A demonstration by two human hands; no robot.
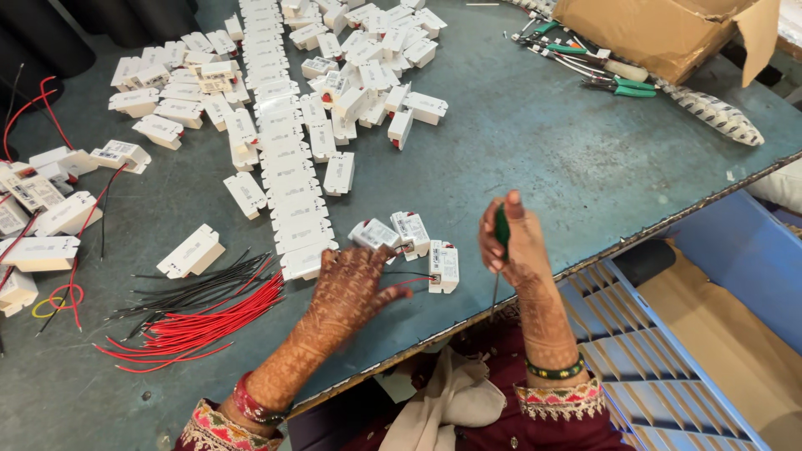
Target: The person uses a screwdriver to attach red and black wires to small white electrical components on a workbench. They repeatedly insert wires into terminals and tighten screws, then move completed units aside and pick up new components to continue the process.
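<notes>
Two hands: both belong to the person wearing the camera, patterned with henna and working at the near edge of a grey-green workbench (535, 142).
Left hand (351, 288): lies palm down on the bench with fingers spread apart, gripping nothing; its fingertips reach toward a small white plastic module (375, 235) and a red lead next to it.
Right hand (511, 242): raised just past the bench edge, fingers closed around the green handle of a screwdriver (500, 238), whose thin shaft points downward.
Nearest modules: three white rectangular units sit between the hands, the first by the left fingertips, a second (411, 233) touching it, a third (444, 266) just beside the right hand, close to the bench edge.
Wire bundle (205, 313): loose red leads with black ones above them, fanned out on the bench left of the left hand.
Module row (280, 146): a long line of white units laid end to end, running from the far edge toward the left hand.
Module heap (368, 67): a loose pile of the same white units farther back.
Wired units (50, 213): more modules with red leads at the far left.
Cardboard box (668, 33): open, at the far right corner.
Pliers (622, 86): green-handled tools lying beside the box.
</notes>
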